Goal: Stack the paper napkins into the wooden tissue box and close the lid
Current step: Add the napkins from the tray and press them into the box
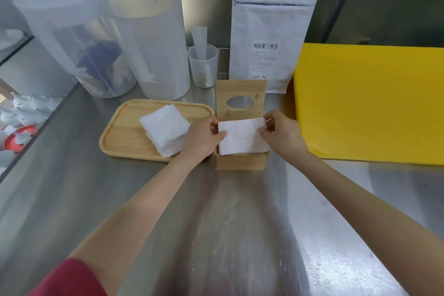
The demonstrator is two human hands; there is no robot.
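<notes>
The wooden tissue box (241,161) stands on the steel counter, its lid (241,97) with an oval hole raised upright at the back. A small stack of white napkins (241,138) lies over the box's open top. My left hand (203,138) grips the napkins' left edge and my right hand (282,133) pinches their right edge. More white napkins (164,130) sit in a loose pile on a wooden tray (125,137) to the left of the box.
A yellow cutting board (370,103) lies to the right. Behind the box stand a white tea pouch (269,38), a small measuring cup (203,65) and two large translucent pitchers (153,43). The counter's left edge drops to a lower shelf with cups.
</notes>
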